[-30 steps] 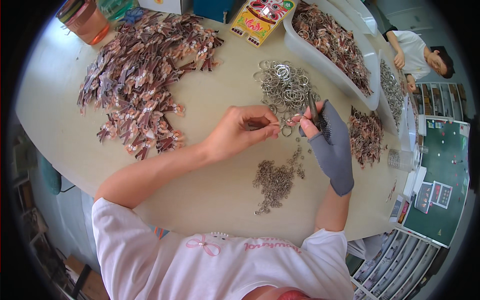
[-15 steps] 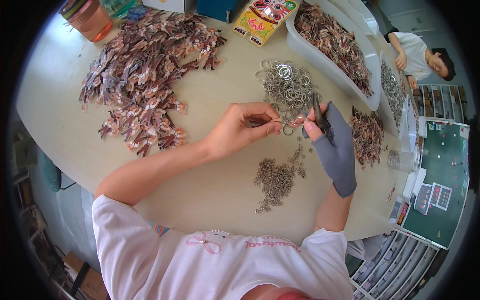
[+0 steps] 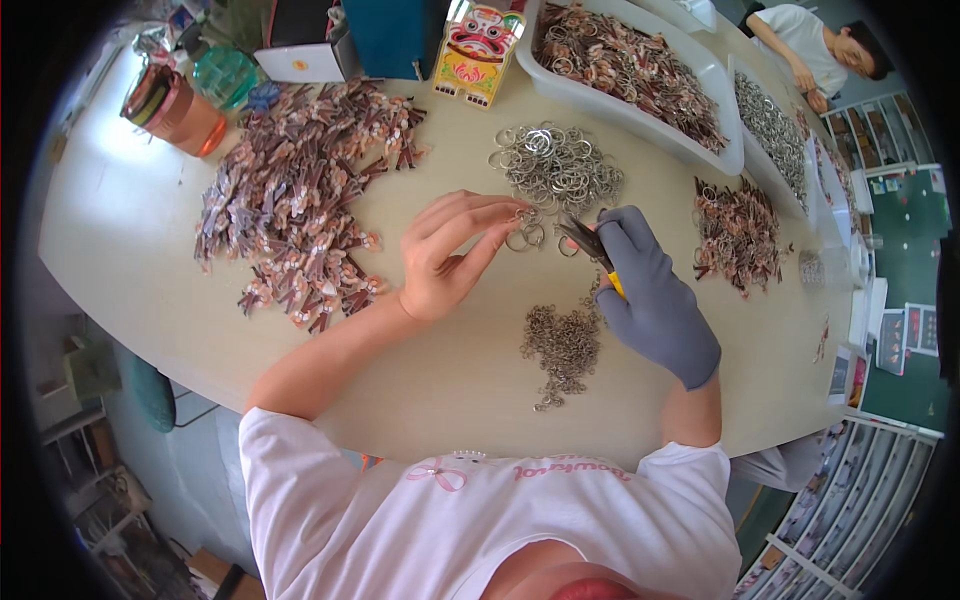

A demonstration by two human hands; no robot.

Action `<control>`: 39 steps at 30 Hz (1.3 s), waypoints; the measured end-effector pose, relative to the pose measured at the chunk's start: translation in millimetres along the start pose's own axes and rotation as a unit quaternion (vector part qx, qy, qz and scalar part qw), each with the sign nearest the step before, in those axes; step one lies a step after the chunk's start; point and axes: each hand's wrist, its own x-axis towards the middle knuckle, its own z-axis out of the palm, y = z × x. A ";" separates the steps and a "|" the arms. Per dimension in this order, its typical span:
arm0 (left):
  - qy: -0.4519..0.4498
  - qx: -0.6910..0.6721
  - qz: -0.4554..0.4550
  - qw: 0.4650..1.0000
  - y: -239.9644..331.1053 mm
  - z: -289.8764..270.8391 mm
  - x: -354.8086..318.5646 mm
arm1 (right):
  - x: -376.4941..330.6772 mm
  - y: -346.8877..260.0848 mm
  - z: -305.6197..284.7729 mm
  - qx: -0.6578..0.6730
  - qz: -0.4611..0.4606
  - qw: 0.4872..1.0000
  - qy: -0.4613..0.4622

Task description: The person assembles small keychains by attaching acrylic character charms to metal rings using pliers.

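My left hand [image 3: 448, 250] reaches to loose key rings [image 3: 526, 236], thumb and fingers stretched out and apart. Its fingertips touch or nearly touch them; any grip is too small to make out. On my right hand [image 3: 650, 290] is a grey glove that leaves some fingertips bare. It is closed around dark-jawed pliers with yellow handles [image 3: 616, 284], the jaws pointing up and left. By the jaws is a single ring [image 3: 568, 246] with something pinkish; whether they grip it is unclear. A heap of key rings [image 3: 565, 170] lies beyond, and small metal links [image 3: 562, 350] lie nearer me.
Brown-and-pink flat charms [image 3: 300, 200] are heaped at left, beside an orange-based cup [image 3: 175, 115]. A white tub [image 3: 735, 150] holds ringed charms, with another charm pile [image 3: 740, 235] near it. A yellow card [image 3: 475, 60] stands behind. Another person [image 3: 815, 50] sits far right.
My hands have moved apart. The left has let its pinch go and stretched its fingers out. My right hand has turned over, swinging the pliers' jaws to the left. The whole view has shifted.
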 end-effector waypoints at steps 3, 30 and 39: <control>0.019 0.051 0.060 0.997 3.1 -0.4 3.0 | -4.9 -2.5 11.1 -0.123 -0.019 0.989 0.078; 0.042 0.078 0.166 0.982 8.4 -0.2 3.5 | -0.4 -33.3 43.6 -0.315 -0.016 0.928 0.197; 0.006 0.073 0.124 0.990 10.2 -0.4 0.8 | 0.7 -24.4 49.6 -0.277 -0.019 0.940 0.200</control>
